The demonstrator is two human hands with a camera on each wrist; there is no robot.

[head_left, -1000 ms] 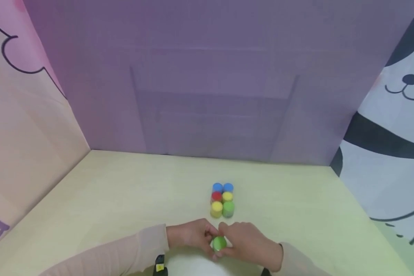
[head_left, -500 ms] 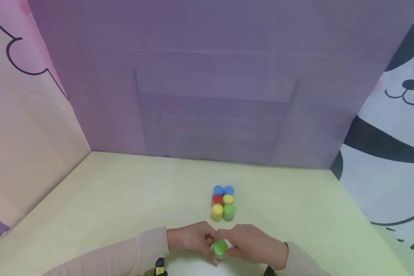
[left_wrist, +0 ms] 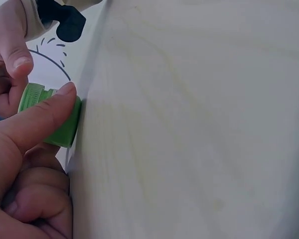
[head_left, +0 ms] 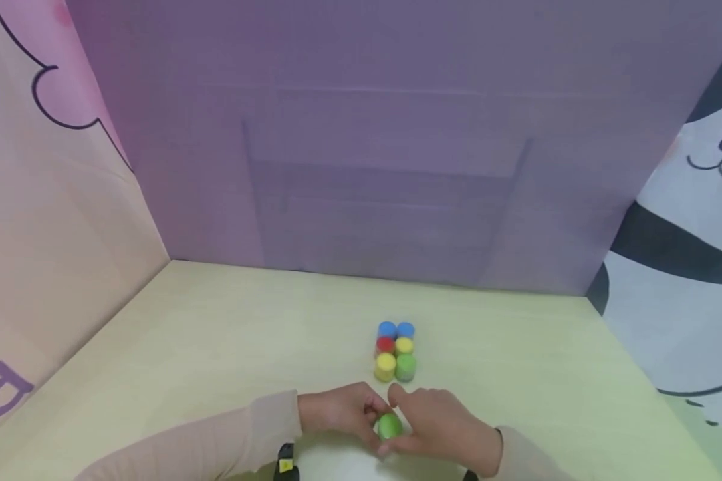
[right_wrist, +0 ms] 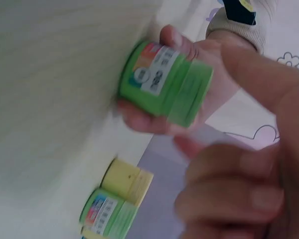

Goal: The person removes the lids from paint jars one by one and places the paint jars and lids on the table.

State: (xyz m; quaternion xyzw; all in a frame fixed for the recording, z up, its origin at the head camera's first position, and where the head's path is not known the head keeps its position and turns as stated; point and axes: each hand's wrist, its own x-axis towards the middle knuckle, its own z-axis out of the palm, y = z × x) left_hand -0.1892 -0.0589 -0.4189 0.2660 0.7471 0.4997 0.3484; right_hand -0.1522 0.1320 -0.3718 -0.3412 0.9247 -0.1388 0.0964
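Currently, my left hand [head_left: 343, 412] pinches the green jar [right_wrist: 152, 82] by its body, thumb on one side and fingers on the other. Jar is upright, its base at the desk [head_left: 265, 334]; cannot tell whether it touches. Ribbed lid [right_wrist: 192, 94] is on; a printed label [right_wrist: 157, 69] shows on the side.

My right hand [head_left: 448, 427] grips nothing: thumb and forefinger spread apart just beside the lid, remaining fingers loosely curled, slightly blurred in the right wrist view.

Beyond my hands, six more jars stand close together in two columns. Back row: two blue jars [head_left: 388, 329]. Middle: red jar [head_left: 385, 345] left, yellow jar [head_left: 404, 346] right. Front: second yellow jar [head_left: 386, 368] left, second green jar [head_left: 406, 368] right.

Purple panel [head_left: 385, 133] behind the desk; panda print [head_left: 668, 321] at right.
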